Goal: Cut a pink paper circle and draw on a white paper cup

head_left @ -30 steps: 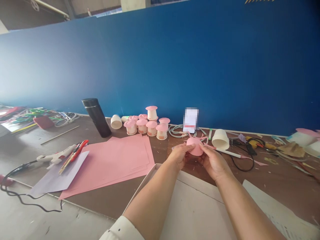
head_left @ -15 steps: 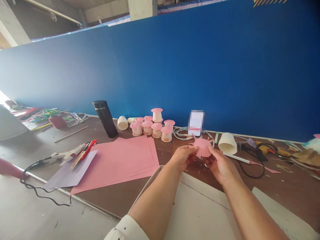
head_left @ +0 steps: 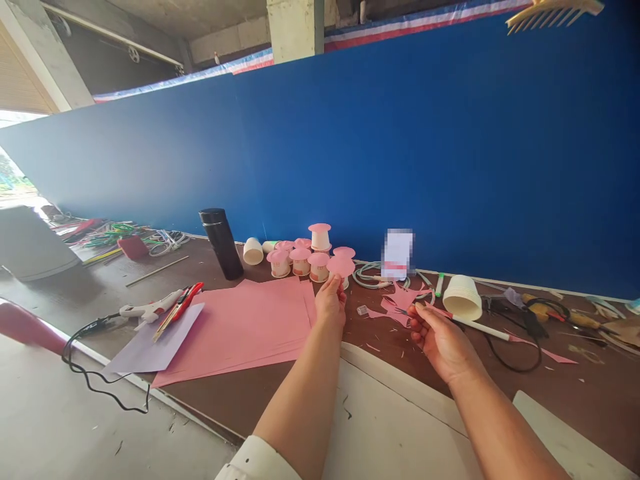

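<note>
Just beyond the nearly closed left hand (head_left: 331, 305), a pink paper disc (head_left: 341, 267) is pinched by its near edge — probably light, bendable, easily creased, best taken gently at the rim. The right hand (head_left: 440, 337) is curled beside pink scraps (head_left: 404, 294); its hold cannot be told.

No readable text, labels or numbers anywhere.
</note>
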Action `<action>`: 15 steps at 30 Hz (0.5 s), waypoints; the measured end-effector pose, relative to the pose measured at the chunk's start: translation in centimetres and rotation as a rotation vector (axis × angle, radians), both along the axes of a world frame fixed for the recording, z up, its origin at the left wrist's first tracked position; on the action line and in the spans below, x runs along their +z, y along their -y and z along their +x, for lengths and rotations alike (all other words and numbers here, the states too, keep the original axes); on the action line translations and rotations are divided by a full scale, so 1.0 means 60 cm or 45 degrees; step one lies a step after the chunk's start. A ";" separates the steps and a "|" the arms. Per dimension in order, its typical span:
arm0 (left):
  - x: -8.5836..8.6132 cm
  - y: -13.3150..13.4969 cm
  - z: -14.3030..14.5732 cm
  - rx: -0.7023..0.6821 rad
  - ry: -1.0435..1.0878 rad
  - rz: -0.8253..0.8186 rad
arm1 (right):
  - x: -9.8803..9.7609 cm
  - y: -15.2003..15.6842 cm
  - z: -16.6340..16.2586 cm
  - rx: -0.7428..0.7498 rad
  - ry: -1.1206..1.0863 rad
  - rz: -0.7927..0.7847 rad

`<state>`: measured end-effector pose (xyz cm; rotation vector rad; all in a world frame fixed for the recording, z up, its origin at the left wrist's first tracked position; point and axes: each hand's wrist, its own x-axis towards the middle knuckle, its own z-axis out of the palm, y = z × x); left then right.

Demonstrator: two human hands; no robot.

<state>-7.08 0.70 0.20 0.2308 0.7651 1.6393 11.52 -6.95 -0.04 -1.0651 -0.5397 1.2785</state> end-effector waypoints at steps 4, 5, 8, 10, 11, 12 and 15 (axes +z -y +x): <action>-0.001 -0.001 -0.002 0.068 -0.069 -0.073 | -0.004 0.001 0.003 0.010 0.004 0.003; -0.001 -0.002 -0.001 0.080 -0.093 -0.084 | -0.005 0.001 0.004 0.013 0.008 0.004; 0.002 -0.005 0.000 0.104 -0.182 -0.107 | -0.005 0.001 0.004 0.022 0.019 0.000; 0.005 -0.008 0.000 0.108 -0.238 -0.113 | -0.005 0.001 0.003 0.029 0.018 -0.006; 0.007 -0.010 0.000 0.108 -0.259 -0.114 | -0.005 0.001 0.002 0.035 0.021 -0.006; 0.008 -0.012 0.000 0.107 -0.274 -0.118 | -0.005 0.001 0.002 0.038 0.032 -0.004; 0.014 -0.020 -0.001 0.103 -0.294 -0.146 | -0.006 0.001 0.001 0.055 0.080 -0.002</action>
